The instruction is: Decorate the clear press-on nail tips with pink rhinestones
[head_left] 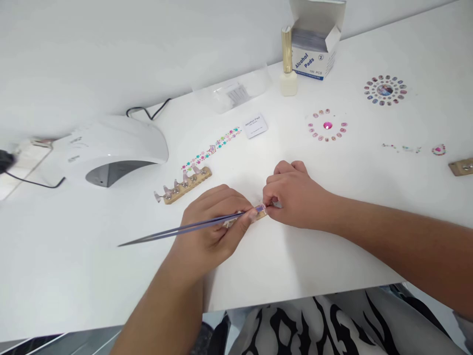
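My left hand (212, 217) is closed on a pair of purple tweezers (158, 235), whose pointed tips stick out to the left. The same hand steadies a small wooden nail-tip stand (261, 214) on the table, mostly hidden beneath its fingers. Thumb and forefinger of my right hand (293, 195) are pinched at the right end of that stand, over something small that I cannot make out. Behind my left hand lies another wooden stand (190, 187) with several clear nail tips on metal pegs.
A white nail lamp (121, 143) stands left on the white table. Sticker gems (212, 148), an alcohol pad (254, 124), a clear bag (240, 93), a polish bottle (288, 81) and an alcohol pads box (312, 61) lie behind. More gems (327, 125) and another stand (461, 167) are right.
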`<action>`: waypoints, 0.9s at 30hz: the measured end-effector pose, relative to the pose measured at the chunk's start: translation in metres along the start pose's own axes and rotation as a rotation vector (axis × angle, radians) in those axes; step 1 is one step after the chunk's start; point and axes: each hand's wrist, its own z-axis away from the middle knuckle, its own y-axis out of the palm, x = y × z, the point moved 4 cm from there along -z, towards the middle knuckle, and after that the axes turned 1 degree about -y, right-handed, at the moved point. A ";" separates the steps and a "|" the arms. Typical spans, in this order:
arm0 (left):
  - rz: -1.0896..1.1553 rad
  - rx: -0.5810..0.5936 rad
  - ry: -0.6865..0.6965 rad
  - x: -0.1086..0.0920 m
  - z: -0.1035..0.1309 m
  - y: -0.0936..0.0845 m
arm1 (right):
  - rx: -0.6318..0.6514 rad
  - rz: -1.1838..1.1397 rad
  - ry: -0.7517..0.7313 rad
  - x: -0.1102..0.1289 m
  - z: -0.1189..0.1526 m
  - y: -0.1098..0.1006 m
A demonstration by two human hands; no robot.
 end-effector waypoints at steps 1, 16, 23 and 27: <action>-0.009 -0.008 0.004 0.000 0.000 0.000 | 0.000 0.000 0.000 0.000 0.000 0.000; 0.003 -0.074 -0.004 0.001 0.001 0.002 | -0.011 0.009 0.008 0.000 0.000 -0.001; -0.020 -0.029 -0.005 0.000 0.001 0.003 | -0.021 0.016 -0.003 0.000 0.000 -0.001; -0.019 -0.114 -0.013 0.002 0.003 -0.001 | -0.013 0.016 0.005 0.000 0.000 0.000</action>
